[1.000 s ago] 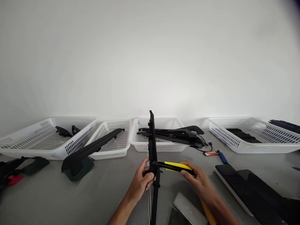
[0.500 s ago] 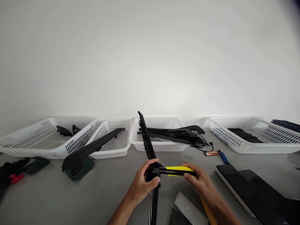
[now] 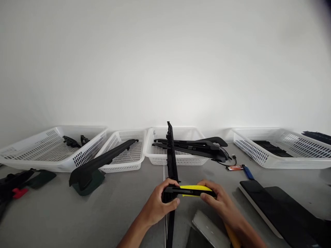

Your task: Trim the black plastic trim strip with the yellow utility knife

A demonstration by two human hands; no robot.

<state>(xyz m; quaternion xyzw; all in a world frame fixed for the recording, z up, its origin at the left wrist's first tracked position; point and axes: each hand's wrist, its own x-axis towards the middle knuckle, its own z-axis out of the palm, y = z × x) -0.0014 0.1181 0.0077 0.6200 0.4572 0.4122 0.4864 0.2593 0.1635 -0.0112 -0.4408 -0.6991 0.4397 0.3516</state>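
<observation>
Evidently braces the strip (image 3: 171, 165) over the surface (image 3: 124, 206), before the middle basket (image 3: 157, 160), with the left grip (image 3: 156, 205) curled round it, presumably against twisting. Clamps the cutter (image 3: 193, 188) at its rear end with the right grip (image 3: 219, 199), likely for control, and holds it crosswise over the strip, front end reaching into the left grip. Cannot tell of contact between cutter and strip.

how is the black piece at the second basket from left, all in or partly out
Partly out: the black piece shows its thin end within the white basket, its wide end beyond the rim.
</observation>
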